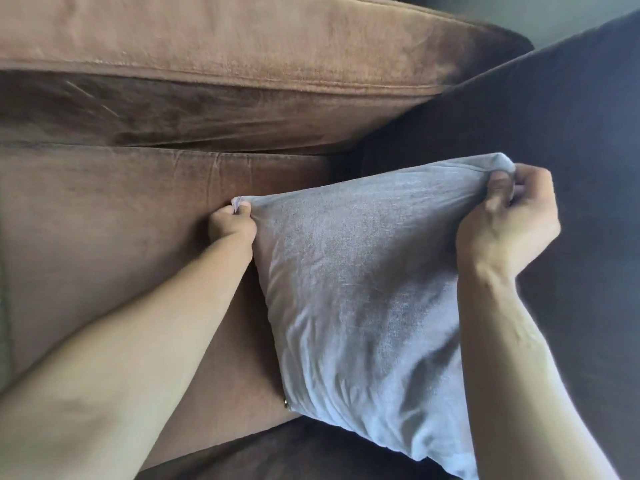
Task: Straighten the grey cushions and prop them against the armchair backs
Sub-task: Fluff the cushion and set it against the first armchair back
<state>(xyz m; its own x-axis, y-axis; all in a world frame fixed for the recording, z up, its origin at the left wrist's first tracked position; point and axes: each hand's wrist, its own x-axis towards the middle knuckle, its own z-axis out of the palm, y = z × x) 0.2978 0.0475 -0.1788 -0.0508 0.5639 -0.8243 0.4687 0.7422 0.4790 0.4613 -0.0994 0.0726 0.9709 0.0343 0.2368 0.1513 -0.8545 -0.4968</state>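
While arms reach forward, both hands pinch the grey cushion's point(353, 271) top corners.

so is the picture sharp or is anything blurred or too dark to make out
Head view: the grey cushion and both hands, left and right, are fairly sharp; the near forearms look soft and stretched at the edges; the dark armrest is shadowed, with little detail.

The square grey cushion point(360, 271) is covered in soft matt cloth with a faint short nap, creased into fine wrinkles where its top corners are pinched. A small shiny metal zip pull point(285, 404) shows at its lower left corner. The brown armchair seat pad point(114, 216) and brown back pad point(242, 39) are matt suede-like velvety fabric, brushed in streaks, with stitched piped seams.
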